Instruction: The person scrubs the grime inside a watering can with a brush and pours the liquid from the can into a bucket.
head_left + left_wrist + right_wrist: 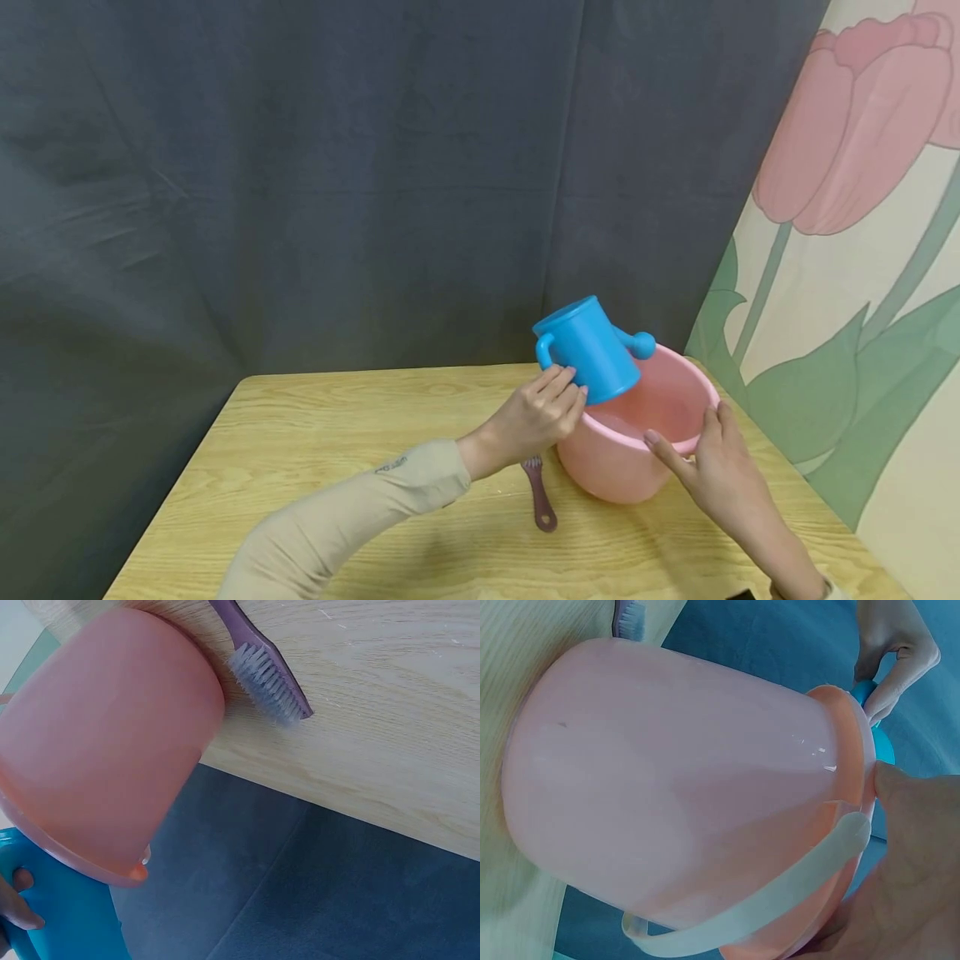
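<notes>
A small blue watering can (597, 354) with a round spout head is tilted above the pink bucket (611, 468). My left hand (542, 407) grips its handle, and the can's base overlaps the bucket's left rim in the head view. With the thumb at the near rim and fingers at the right side, my right hand (723, 482) holds the bucket, which stands on the table. The bucket's pale handle (757, 907) hangs down its side in the right wrist view. Left of the bucket lies a purple brush (542, 498), its pale bristles (264, 682) seen in the left wrist view.
The wood-grain table (322, 442) extends to the left of the bucket. A dark curtain (375, 183) hangs behind it. On the right, close to the table edge, is a wall painted with a pink tulip (847, 125) and green leaves.
</notes>
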A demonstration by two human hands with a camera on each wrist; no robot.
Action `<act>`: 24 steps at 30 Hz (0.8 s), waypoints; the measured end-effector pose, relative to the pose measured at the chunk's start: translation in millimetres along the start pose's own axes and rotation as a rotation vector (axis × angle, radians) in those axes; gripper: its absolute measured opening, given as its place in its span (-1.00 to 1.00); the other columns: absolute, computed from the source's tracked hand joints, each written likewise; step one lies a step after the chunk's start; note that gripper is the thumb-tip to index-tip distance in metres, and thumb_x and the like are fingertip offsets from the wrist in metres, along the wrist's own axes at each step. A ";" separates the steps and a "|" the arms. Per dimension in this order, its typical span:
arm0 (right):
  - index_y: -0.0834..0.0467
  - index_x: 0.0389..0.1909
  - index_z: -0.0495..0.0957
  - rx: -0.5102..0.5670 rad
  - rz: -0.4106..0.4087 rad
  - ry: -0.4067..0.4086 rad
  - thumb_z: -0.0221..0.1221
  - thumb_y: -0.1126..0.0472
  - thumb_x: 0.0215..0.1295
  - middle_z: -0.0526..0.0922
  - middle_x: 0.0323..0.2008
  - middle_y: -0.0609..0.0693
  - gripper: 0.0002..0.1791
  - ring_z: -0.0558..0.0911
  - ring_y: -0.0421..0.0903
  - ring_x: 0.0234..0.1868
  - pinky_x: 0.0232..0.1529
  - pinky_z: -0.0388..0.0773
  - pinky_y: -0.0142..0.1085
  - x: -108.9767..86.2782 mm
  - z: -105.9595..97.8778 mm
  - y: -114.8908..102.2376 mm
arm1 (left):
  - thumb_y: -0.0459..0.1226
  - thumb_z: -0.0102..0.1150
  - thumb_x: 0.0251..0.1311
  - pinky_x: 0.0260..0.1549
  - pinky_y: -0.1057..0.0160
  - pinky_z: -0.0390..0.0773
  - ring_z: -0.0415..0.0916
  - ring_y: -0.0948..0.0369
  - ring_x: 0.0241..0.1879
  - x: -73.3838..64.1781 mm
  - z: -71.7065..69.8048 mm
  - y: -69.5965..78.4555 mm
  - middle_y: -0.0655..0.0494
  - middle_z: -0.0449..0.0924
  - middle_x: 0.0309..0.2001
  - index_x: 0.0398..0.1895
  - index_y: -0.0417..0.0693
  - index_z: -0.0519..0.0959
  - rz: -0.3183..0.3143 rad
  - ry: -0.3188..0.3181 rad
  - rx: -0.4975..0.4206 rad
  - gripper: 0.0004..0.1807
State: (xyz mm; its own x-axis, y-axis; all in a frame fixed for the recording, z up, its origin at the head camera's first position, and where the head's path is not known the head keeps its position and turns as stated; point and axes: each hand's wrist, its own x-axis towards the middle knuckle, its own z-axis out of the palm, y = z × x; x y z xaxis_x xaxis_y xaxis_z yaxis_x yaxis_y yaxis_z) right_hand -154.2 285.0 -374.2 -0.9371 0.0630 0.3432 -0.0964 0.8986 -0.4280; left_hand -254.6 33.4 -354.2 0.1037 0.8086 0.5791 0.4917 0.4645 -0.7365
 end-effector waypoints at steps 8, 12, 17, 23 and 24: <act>0.75 0.19 0.08 0.006 0.002 0.006 0.11 -0.22 0.39 -0.21 0.34 0.73 0.03 0.03 0.67 0.29 0.08 0.14 0.49 -1.2 0.0 -0.1 | -0.26 0.29 0.24 0.14 0.15 0.48 0.63 0.10 -0.01 -0.2 0.2 -0.4 0.08 0.73 -0.14 -0.09 -0.05 0.74 0.015 0.011 0.004 -0.80; 0.73 0.17 0.12 0.005 -0.003 0.022 0.12 -0.22 0.39 -0.19 0.34 0.73 0.00 0.05 0.67 0.29 0.08 0.15 0.49 -2.2 -0.1 0.7 | -0.26 0.28 0.25 0.13 0.15 0.49 0.63 0.10 -0.02 0.2 0.8 0.1 0.07 0.72 -0.14 -0.10 -0.06 0.74 0.022 0.020 0.009 -0.80; 0.72 0.12 0.17 0.004 -0.002 0.027 0.13 -0.21 0.39 -0.18 0.35 0.72 -0.04 0.07 0.66 0.29 0.07 0.17 0.48 -2.9 -0.7 0.0 | -0.27 0.27 0.26 0.12 0.15 0.50 0.64 0.10 -0.03 -0.3 1.8 0.3 0.06 0.72 -0.15 -0.10 -0.07 0.74 0.029 0.029 0.007 -0.81; 0.67 0.01 0.30 0.000 -0.022 0.032 0.13 -0.21 0.39 -0.15 0.35 0.71 -0.13 0.09 0.64 0.30 0.06 0.21 0.47 -0.8 1.5 -2.3 | -0.25 0.32 0.23 0.12 0.15 0.51 0.64 0.10 -0.05 -2.6 0.3 -1.5 0.07 0.73 -0.16 -0.12 -0.06 0.75 0.024 0.035 0.021 -0.81; 0.70 0.09 0.24 -0.002 -0.023 0.034 0.13 -0.21 0.39 -0.15 0.35 0.71 -0.08 0.08 0.64 0.30 0.06 0.20 0.47 -0.5 2.1 -2.5 | -0.25 0.33 0.23 0.12 0.15 0.50 0.64 0.11 -0.05 -3.0 -0.2 -1.7 0.07 0.73 -0.16 -0.12 -0.06 0.75 0.022 0.032 0.022 -0.81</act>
State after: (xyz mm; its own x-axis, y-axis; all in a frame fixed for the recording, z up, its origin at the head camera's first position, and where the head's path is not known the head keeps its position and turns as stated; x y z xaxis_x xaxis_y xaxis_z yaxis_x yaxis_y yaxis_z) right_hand -154.2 281.8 -375.0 -0.9226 0.0569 0.3816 -0.1174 0.9007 -0.4182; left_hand -255.5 30.2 -354.6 0.1426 0.8068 0.5733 0.4703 0.4544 -0.7565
